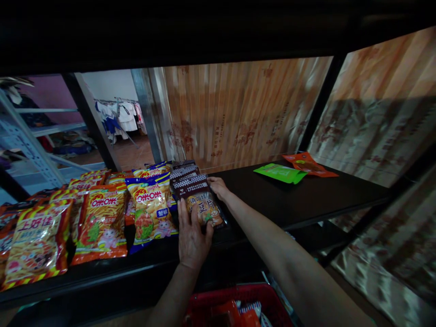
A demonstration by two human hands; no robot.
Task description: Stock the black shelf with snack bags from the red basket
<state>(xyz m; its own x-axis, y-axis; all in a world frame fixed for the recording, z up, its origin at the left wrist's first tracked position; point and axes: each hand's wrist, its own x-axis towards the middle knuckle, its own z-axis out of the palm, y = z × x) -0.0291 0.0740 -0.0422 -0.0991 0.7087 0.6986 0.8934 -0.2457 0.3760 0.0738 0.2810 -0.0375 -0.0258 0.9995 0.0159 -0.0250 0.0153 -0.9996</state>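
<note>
A brown snack bag with a checkered top leans back on the black shelf, in front of more brown bags like it. My left hand lies against the front of this bag with its fingers spread. At the bag's upper right edge is my right hand, its fingers bent around the side and partly hidden behind the bag. Just left of the brown bags stands a blue-edged crab-flavour snack bag, and beside it an orange-edged snack bag.
Yellow-and-red snack bags fill the shelf's left end. A green packet and an orange packet lie flat on the right part of the shelf. Below sits a red basket holding packets. Dark posts and a curtain stand behind.
</note>
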